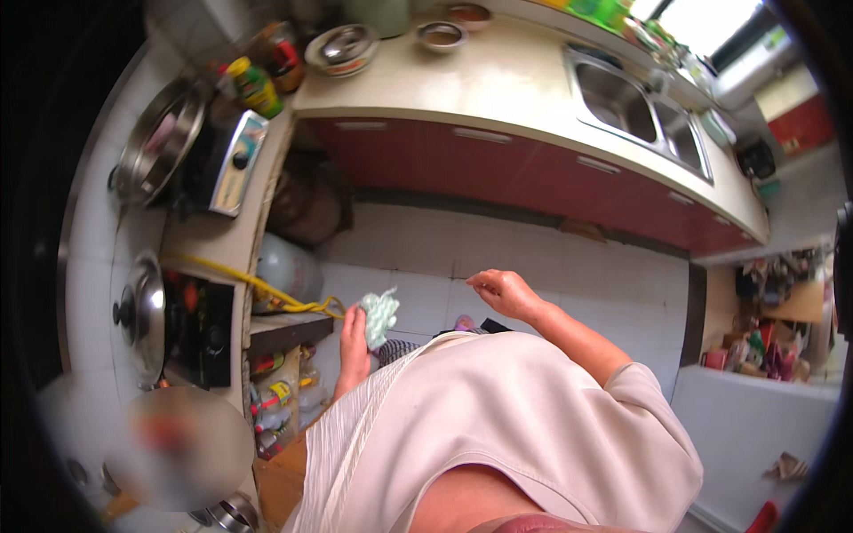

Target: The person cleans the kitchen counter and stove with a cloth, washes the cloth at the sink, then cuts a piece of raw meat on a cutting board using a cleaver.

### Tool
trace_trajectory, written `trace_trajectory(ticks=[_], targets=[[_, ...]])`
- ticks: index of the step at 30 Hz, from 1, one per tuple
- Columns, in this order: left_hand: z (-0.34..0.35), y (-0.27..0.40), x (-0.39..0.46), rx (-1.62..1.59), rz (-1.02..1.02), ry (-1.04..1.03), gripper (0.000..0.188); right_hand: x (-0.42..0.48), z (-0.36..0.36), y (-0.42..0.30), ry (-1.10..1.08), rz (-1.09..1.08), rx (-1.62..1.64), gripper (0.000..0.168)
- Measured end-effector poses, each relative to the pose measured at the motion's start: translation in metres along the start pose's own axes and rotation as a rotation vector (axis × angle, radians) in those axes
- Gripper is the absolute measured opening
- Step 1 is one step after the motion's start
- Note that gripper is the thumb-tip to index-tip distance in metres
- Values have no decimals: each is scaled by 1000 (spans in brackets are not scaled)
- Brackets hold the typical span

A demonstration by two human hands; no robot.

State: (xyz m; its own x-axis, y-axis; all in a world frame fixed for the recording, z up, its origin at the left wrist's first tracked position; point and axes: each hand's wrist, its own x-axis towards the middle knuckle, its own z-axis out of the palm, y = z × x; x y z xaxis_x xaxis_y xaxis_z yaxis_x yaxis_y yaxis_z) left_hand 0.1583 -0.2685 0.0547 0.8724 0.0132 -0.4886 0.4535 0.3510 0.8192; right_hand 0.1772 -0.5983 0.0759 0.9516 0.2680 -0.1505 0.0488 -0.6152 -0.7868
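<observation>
My left hand (355,343) is low at the left of my body, closed on a crumpled pale green cloth (379,320) that sticks out past the fingers. Just beyond it a yellow hose (293,303) runs down from the left counter. My right hand (501,291) hangs in front of my body above the white tiled floor (426,293), touching nothing. Its fingers are loosely bent, and no object shows in them.
Along the left counter stand a gas stove (236,163), a large metal pan (163,143) and a lidded pan (148,320). Ahead, a long counter (506,80) holds bowls (442,36) and a double sink (616,100). A gas cylinder (286,266) stands below left.
</observation>
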Motion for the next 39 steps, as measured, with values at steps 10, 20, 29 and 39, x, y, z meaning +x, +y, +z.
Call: trace_trajectory(ticks=[10, 20, 29, 39], targets=[[232, 35, 90, -314, -244, -506, 46, -36, -163, 105, 419, 252, 218, 20], [479, 5, 229, -397, -359, -671, 36, 11, -359, 206, 583, 342, 168, 20], [726, 2, 308, -246, -438, -711, 35, 64, -555, 345, 876, 275, -66, 31], [894, -51, 363, -366, -485, -609, 38, 179, -746, 505, 847, 109, -419, 41]])
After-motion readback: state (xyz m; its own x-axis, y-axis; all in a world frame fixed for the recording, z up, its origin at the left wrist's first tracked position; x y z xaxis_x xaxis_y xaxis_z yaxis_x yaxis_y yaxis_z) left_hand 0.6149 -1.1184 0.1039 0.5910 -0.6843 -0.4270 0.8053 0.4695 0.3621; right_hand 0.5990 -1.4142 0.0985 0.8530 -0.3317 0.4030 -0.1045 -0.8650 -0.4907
